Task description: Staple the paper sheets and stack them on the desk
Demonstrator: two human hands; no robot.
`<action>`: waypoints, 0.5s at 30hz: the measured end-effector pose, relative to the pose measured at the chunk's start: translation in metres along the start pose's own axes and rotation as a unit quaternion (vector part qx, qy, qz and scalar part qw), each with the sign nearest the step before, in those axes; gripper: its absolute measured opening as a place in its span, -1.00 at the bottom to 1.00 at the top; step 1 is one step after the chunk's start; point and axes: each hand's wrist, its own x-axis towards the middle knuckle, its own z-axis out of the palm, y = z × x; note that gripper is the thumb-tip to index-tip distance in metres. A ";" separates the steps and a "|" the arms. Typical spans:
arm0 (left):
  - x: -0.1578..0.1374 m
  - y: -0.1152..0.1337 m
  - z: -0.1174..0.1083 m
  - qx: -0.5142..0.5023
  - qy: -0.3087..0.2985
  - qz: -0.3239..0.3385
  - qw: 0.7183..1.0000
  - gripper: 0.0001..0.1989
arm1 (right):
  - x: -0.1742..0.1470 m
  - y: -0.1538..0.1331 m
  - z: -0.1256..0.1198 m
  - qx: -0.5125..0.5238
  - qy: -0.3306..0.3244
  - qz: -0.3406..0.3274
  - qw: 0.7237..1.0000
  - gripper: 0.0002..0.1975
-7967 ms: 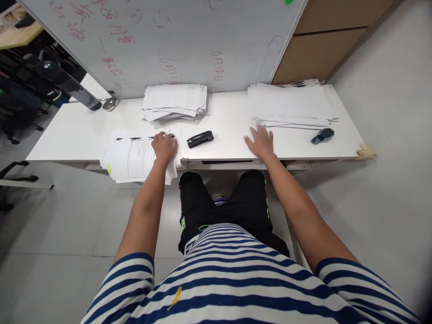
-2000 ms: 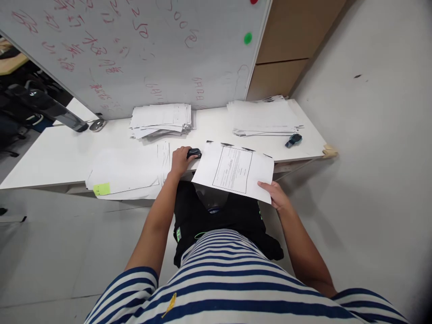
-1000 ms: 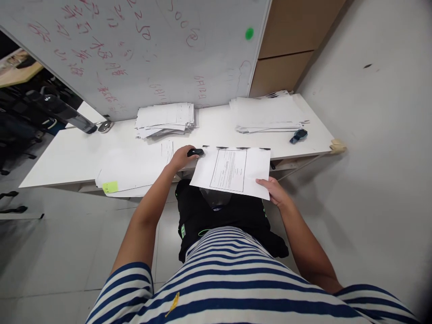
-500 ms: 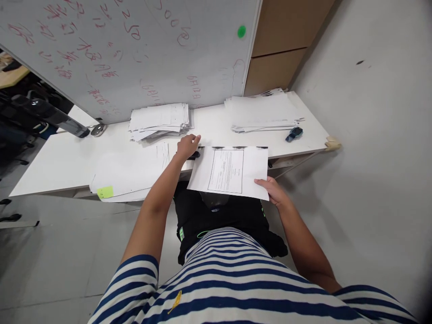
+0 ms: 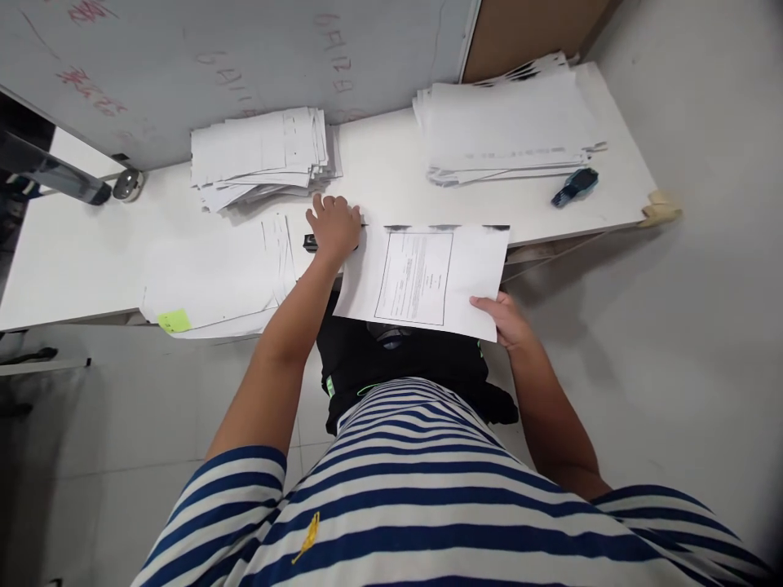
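Observation:
My right hand (image 5: pixel 505 316) pinches the lower right edge of a white printed sheet (image 5: pixel 419 273), thumb on top. Printed on the sheet is a framed block of text, and dark smudges run along its far edge. At the sheet's upper left corner, my left hand (image 5: pixel 335 228) lies over a small black stapler (image 5: pixel 310 243) on the desk's front edge. Its fingers are spread and the palm is down on the stapler, covering most of it. Whether the sheet's corner is inside the stapler's jaw is hidden by the hand.
Two paper stacks, one left (image 5: pixel 260 151) and one right (image 5: pixel 502 122), stand along the whiteboard (image 5: pixel 257 57). More sheets (image 5: pixel 208 269) with a green sticky note (image 5: pixel 174 320) overhang the white desk (image 5: pixel 379 175) at left. A dark teal object (image 5: pixel 573 187) lies at right.
The view has tilted downward. My left hand has changed from bent fingers with a pointing finger to spread fingers over the stapler. My right hand still holds the sheet.

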 end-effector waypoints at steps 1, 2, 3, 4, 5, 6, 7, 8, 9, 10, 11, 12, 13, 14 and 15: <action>0.000 0.000 0.000 -0.003 -0.003 -0.005 1.000 -0.58 | 0.000 0.002 0.001 0.004 0.004 -0.001 1.000 -0.69; 0.001 0.000 -0.001 -0.006 -0.006 -0.013 1.000 -0.58 | 0.000 0.004 0.002 0.009 0.007 -0.001 1.000 -0.69; 0.001 0.001 -0.003 -0.010 -0.009 -0.023 1.000 -0.59 | -0.001 0.006 0.002 0.014 0.008 0.001 1.000 -0.70; 0.002 0.002 -0.006 -0.015 -0.013 -0.036 0.999 -0.60 | -0.001 0.008 0.003 0.016 0.009 0.003 1.000 -0.70; 0.003 0.003 -0.010 -0.022 -0.019 -0.050 0.998 -0.62 | -0.001 0.009 0.004 0.014 0.012 0.002 1.000 -0.71; 0.004 0.004 -0.014 -0.034 -0.023 -0.063 0.997 -0.64 | -0.001 0.010 0.004 0.009 0.016 -0.002 1.000 -0.72; 0.005 0.005 -0.019 -0.053 -0.027 -0.073 0.996 -0.65 | -0.001 0.012 0.005 0.001 0.021 -0.009 1.000 -0.72; 0.005 0.005 -0.024 -0.080 -0.025 -0.078 0.993 -0.65 | -0.001 0.013 0.005 -0.008 0.027 -0.017 0.999 -0.73; 0.005 0.005 -0.029 -0.114 -0.016 -0.077 0.990 -0.65 | -0.002 0.014 0.006 -0.016 0.033 -0.028 0.999 -0.74; 0.004 0.004 -0.034 -0.150 0.000 -0.072 0.986 -0.63 | -0.002 0.015 0.007 -0.022 0.039 -0.040 0.998 -0.75; 0.002 0.002 -0.039 -0.182 0.025 -0.064 0.981 -0.61 | -0.003 0.016 0.009 -0.024 0.044 -0.051 0.997 -0.76; -0.001 0.000 -0.044 -0.204 0.054 -0.055 0.976 -0.58 | -0.003 0.016 0.010 -0.025 0.047 -0.059 0.997 -0.78; -0.005 -0.004 -0.048 -0.207 0.084 -0.046 0.974 -0.55 | -0.004 0.016 0.012 -0.024 0.051 -0.066 0.996 -0.80; -0.011 -0.009 -0.051 -0.193 0.110 -0.033 0.974 -0.53 | -0.004 0.014 0.013 -0.022 0.055 -0.072 0.996 -0.82; -0.017 -0.014 -0.052 -0.161 0.124 -0.015 0.979 -0.53 | -0.004 0.011 0.013 -0.020 0.059 -0.074 0.995 -0.83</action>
